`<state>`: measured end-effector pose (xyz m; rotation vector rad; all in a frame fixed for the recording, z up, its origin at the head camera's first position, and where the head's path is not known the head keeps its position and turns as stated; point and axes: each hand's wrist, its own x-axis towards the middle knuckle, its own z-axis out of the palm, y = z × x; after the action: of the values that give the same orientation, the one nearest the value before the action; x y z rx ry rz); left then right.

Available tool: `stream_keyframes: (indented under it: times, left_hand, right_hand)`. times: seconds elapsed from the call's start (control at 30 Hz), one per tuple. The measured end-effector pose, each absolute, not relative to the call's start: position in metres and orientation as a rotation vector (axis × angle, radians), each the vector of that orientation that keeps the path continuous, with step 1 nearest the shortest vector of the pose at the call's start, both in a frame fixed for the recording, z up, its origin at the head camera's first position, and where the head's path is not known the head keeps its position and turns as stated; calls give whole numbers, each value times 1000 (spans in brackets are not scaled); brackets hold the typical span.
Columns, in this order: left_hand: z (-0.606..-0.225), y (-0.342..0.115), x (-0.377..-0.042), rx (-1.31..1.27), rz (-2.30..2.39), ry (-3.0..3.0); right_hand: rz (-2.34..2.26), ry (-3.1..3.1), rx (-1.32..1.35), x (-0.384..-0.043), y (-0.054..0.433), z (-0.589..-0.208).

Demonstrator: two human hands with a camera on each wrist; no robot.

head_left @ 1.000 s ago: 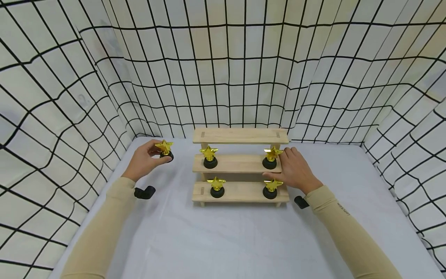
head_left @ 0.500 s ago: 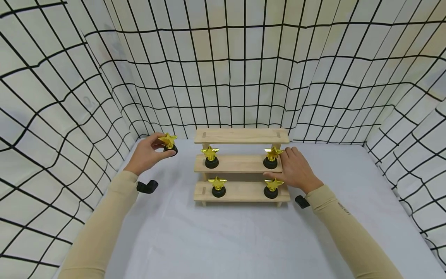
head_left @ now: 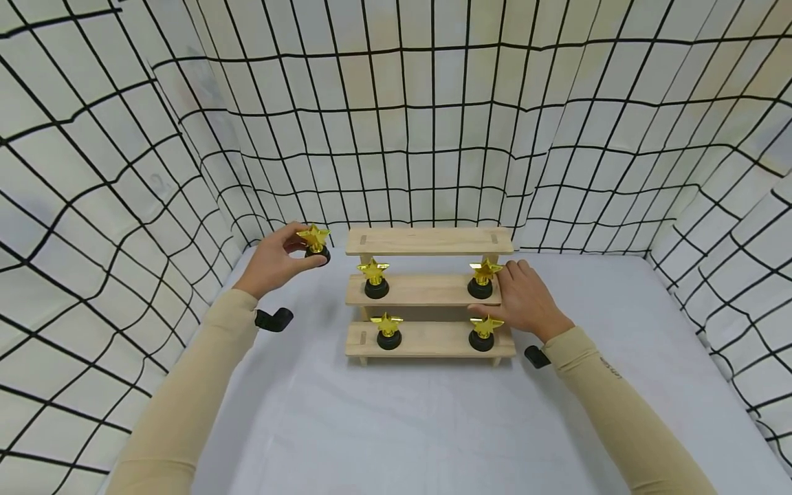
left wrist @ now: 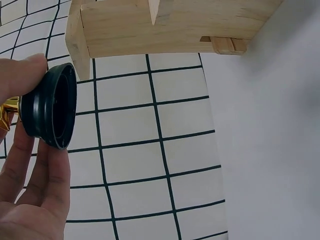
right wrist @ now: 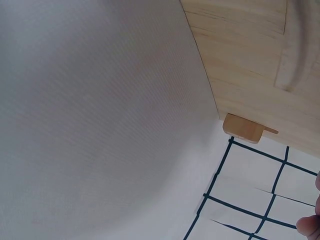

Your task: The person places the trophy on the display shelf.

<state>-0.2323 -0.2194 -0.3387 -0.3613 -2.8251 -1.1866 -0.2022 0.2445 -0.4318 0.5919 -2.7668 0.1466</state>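
My left hand [head_left: 272, 263] grips a small gold star trophy [head_left: 315, 239] by its black round base [left wrist: 47, 107], thumb on one side and fingers on the other. It holds the trophy in the air, left of the top board of a three-tier wooden display shelf [head_left: 427, 291]. At the shelf's right end, my right hand [head_left: 527, 300] holds the middle tier, thumb at its front and fingers towards the back. Two star trophies stand on the middle tier, a left one [head_left: 375, 277] and a right one [head_left: 482, 277]. The lower tier bears another pair, left [head_left: 388, 331] and right [head_left: 482, 333].
The top board [head_left: 427, 241] of the shelf bears no trophy. A white cloth [head_left: 396, 426] covers the table. White walls with a black grid [head_left: 433, 130] rise at the back and both sides. Black wrist-camera mounts [head_left: 274, 320] sit by both wrists.
My left hand has moved up and to the right with the trophy, closer to the shelf's top board. The right hand has stayed on the shelf's right end.
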Motion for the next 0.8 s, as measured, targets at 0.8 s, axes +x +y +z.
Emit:
stream_keyframes:
  times: [0.8]
  left_hand:
    - [-310,-178,-252,-502,-1194,-2722]
  right_hand:
    - [129,-2811,584,-204,245,-431]
